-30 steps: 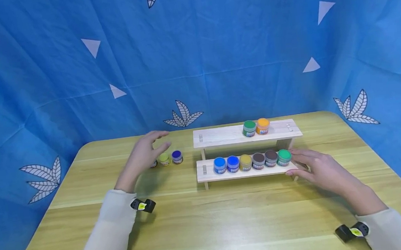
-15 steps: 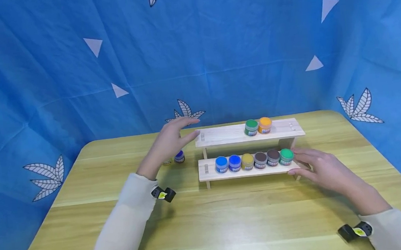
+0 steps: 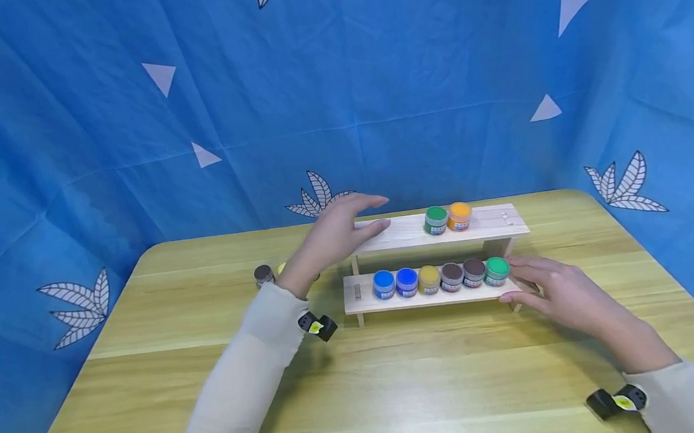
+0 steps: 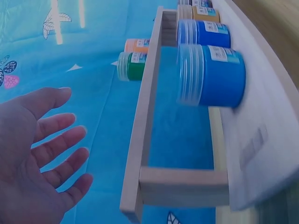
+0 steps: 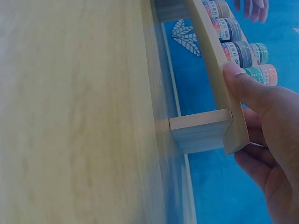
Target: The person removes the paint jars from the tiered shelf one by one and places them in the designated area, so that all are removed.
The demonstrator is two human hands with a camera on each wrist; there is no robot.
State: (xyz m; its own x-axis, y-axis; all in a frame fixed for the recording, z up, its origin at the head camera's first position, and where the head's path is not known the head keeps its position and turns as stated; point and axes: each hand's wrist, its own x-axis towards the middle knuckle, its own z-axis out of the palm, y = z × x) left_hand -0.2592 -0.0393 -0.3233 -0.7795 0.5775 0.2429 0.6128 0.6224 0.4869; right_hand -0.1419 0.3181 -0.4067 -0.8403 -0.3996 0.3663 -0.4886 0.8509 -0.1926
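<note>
A two-tier wooden rack [image 3: 430, 298] carries small paint jars. On the lower tier stand a light blue jar [image 4: 222, 74], a dark blue jar [image 3: 406, 282], a yellow one, two brown ones and a green jar [image 3: 496, 271]. A dark green jar [image 3: 436, 220] and an orange jar [image 3: 459, 217] occupy the upper tier. My left hand [image 3: 335, 235] hovers over the upper tier's left end, fingers spread and holding nothing. With thumb in front and fingers behind, my right hand [image 5: 275, 121] grips the lower tier's right end, beside the green jar.
Left of the rack, a dark-lidded jar [image 3: 263, 275] and a yellow jar [image 3: 281, 269] stand on the wooden table [image 3: 401, 385], partly behind my left arm. A blue cloth [image 3: 408, 64] hangs around the back and sides.
My left hand has moved right, from above the loose jars on the left to over the upper tier's left end. The right hand keeps its hold on the rack.
</note>
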